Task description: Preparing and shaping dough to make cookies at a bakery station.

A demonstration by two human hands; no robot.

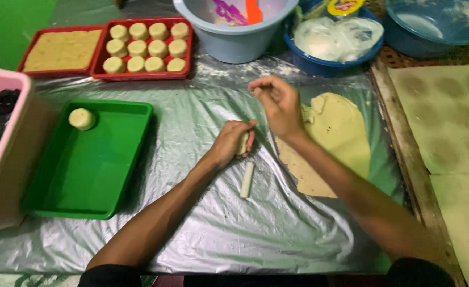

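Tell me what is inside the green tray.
The green tray holds a single round, pale dough piece in its far left corner; the rest shows bare green floor. Whatever lies beneath that piece is covered and cannot be seen.

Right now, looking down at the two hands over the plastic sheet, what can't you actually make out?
Head view only:
- Piece in the left hand: curled fingers cover most of it, so its shape is unclear.
- Right hand: fingertips pinched; whether they hold anything is too small to tell.
- Pink tub: cut off by the left edge; its contents are only a dark blur.
- Grey bucket: cut off by the top edge.
- Flat dough sheet: partly behind the right forearm.
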